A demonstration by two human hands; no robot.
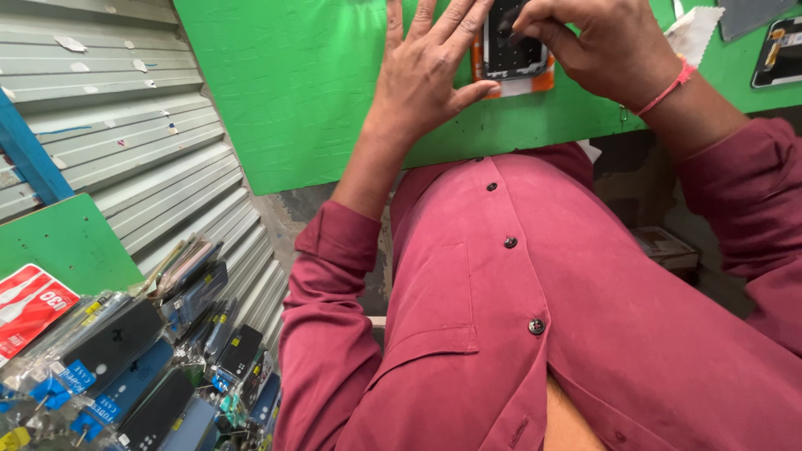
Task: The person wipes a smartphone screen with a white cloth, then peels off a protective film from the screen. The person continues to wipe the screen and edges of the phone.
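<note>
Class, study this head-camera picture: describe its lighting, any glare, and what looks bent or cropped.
Head view: soft, even daylight, no hard shadows; glare glints on the plastic-wrapped phone cases; wide-lens stretch bends the metal shutter slats; the phone under the left hand and right hand is cut off at the top edge.
</note>
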